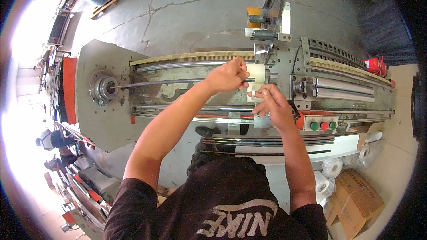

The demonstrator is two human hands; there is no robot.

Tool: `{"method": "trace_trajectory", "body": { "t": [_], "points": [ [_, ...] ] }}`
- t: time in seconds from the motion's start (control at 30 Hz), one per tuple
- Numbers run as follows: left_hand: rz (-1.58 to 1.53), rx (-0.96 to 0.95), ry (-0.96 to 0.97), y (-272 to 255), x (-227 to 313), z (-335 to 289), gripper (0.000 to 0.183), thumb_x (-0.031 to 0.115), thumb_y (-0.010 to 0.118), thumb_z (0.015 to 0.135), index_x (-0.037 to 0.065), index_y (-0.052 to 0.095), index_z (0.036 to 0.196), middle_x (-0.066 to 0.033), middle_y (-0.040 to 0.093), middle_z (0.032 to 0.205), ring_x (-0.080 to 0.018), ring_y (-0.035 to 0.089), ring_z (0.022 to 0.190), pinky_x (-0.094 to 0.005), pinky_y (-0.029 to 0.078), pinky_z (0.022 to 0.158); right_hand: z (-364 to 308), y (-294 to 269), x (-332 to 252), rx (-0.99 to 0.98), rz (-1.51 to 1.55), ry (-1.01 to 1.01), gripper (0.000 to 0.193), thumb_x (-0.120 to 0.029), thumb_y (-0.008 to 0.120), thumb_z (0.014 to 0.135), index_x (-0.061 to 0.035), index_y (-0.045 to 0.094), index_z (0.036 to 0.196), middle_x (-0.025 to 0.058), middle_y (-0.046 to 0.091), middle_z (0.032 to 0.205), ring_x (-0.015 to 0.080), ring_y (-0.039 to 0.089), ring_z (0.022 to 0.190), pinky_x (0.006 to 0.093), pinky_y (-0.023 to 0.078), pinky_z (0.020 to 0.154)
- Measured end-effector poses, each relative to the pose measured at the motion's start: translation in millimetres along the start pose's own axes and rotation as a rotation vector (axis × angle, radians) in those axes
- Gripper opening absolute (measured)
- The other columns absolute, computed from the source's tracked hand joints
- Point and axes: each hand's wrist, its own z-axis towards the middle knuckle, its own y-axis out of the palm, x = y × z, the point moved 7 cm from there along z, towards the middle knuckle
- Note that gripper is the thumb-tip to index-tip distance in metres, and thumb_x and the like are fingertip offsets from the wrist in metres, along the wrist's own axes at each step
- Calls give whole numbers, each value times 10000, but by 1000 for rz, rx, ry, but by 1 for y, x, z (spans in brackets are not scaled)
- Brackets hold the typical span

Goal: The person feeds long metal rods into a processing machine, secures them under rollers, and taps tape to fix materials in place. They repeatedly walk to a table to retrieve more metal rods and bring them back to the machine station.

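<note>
A long thin metal rod (pixel 164 82) runs from the round chuck (pixel 106 88) on the grey machine housing to a cream-coloured block (pixel 256 74). My left hand (pixel 227 75) is closed over the rod close to the block, its fingers curled; the palm side is hidden. Just below and right of it, my right hand (pixel 276 106) is at the lower edge of the block, thumb and fingers apart. One right finger reaches toward the rod's end, with a small white band showing at it. Whether that finger touches the block I cannot tell.
Long guide rails (pixel 187 65) flank the rod. A red control box (pixel 316 120) with green and red buttons sits right of my right forearm. Silver rollers (pixel 344 90) lie farther right. Black rods (pixel 271 142) rest near me, with a cardboard box (pixel 356 198) at lower right.
</note>
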Motion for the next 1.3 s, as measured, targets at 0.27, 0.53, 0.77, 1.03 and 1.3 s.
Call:
{"method": "trace_trajectory", "body": {
  "t": [0.27,0.53,0.77,1.03,1.3],
  "points": [
    [28,13,-7,-1,2,-6,172,127,576,1060,40,427,1063,-118,692,879,-163,665,739,-342,526,686,54,-11,-29,48,100,31,415,-419,489,1105,-30,567,1227,179,689,1242,171,684,681,296,517,605],
    [99,24,21,-2,9,-8,195,148,579,1041,10,440,1043,-130,722,858,-184,722,729,-371,558,694,2,-3,11,-3,75,147,330,-371,474,1115,-63,586,1156,178,731,1155,177,697,680,293,521,574],
    [88,45,7,-2,13,-15,212,159,586,1043,19,428,1020,-128,715,830,-190,735,740,-359,556,676,44,-7,-40,72,104,4,277,-284,478,1104,-81,590,1255,146,730,1195,180,718,742,285,533,638],
    [159,43,100,4,-1,-9,210,177,575,1054,34,569,1208,-117,724,880,-198,699,790,-373,546,756,28,-4,15,-96,-61,266,345,-304,587,1049,-67,662,1288,110,765,987,157,705,621,264,530,529],
    [413,24,113,7,16,-7,269,261,620,1028,39,761,1084,-150,758,908,-261,722,834,-390,557,797,26,17,15,78,80,58,186,-223,702,1002,-56,760,1062,86,766,886,107,689,645,236,519,539]
  ]
}}
